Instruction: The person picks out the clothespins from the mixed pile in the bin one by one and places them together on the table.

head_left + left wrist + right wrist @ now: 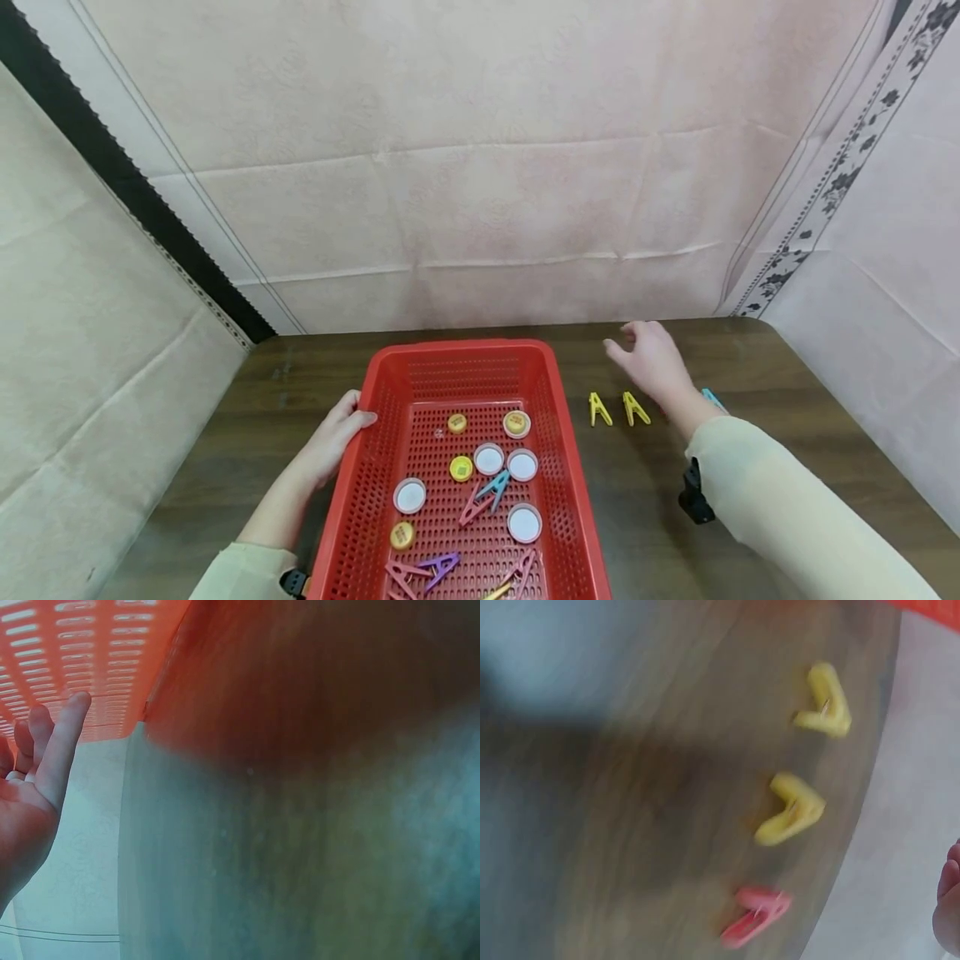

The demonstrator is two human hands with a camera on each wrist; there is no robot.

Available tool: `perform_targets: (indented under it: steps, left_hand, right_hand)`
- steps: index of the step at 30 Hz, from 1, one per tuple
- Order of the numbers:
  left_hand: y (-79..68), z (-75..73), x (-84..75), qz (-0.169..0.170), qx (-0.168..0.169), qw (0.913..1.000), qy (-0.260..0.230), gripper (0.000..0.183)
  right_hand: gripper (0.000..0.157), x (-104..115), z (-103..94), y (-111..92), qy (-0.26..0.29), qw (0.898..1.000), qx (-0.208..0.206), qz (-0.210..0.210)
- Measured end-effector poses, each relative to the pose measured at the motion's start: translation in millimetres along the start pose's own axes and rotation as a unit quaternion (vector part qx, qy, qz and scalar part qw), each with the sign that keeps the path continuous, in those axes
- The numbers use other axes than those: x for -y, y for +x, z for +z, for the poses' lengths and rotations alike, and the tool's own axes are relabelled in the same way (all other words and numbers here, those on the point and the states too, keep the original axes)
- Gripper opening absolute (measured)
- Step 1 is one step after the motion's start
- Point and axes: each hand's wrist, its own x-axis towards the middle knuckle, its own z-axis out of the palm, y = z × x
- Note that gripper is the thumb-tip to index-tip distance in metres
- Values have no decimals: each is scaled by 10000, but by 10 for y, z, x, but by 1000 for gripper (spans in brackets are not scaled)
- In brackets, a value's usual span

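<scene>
Left hand (333,435) gripping red perforated plastic basket (465,354) at rim; right hand (651,362) hovering empty near yellow A-shaped plastic clips (628,401) lying right of basket, likely light, stiff, pinchable at legs.

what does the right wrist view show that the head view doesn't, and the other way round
Only the right wrist view: a pink clothespin lying on the table near two yellow clothespins.

Only the head view: the left hand holding the side of the red basket, the round white and yellow pieces and clothespins inside it, and a partly hidden blue item beside the right forearm.

Both: the yellow clothespins, the table, some of the basket and right hand.
</scene>
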Motion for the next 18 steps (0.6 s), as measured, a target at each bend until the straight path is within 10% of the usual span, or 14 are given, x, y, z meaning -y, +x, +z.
perform_targets:
  steps: [18]
  left_hand:
    - [-8, -3, -8, -12, 14, 10000, -28, 21]
  right_hand:
    - [55, 557, 143, 31, 432, 9973, 388, -454]
